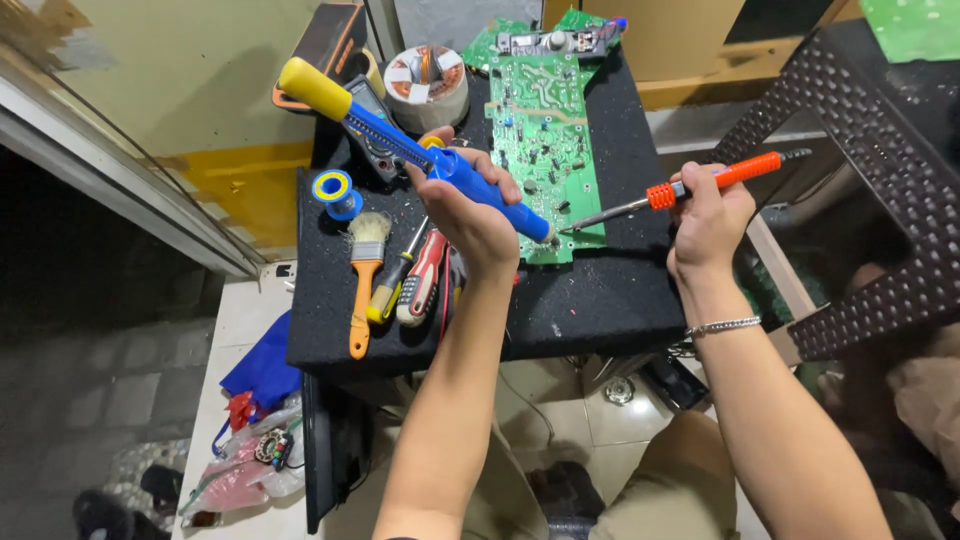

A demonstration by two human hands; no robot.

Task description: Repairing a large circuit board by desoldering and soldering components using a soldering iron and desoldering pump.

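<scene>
So here's the setup: left hand [470, 205] is wrapped tight around a blue desoldering pump [400, 135] with a yellow plunger end, nozzle tipped down onto the lower edge of the green circuit board [545, 140]. Right hand [712, 215] is closed around the orange handle of a soldering iron [690, 187], held pencil-style, its metal tip coming in from the right and meeting the board just beside the pump nozzle. The board lies flat on the black worktop [600, 300], solder side up, its top end near a copper coil [427, 85].

Left of the wrist sit a paintbrush [364, 275], a couple of screwdrivers [410, 280] and a solder spool [334, 190], all pretty close to the forearm.

What could go sideways, in my opinion: nothing seems to pin the board down, so if the pump kicks it could skate and the hot tip might smear across neighbouring joints. Lingering with the iron could lift a pad. And that hot shaft sits near the left fingers, so a slip could mean a burn.
</scene>
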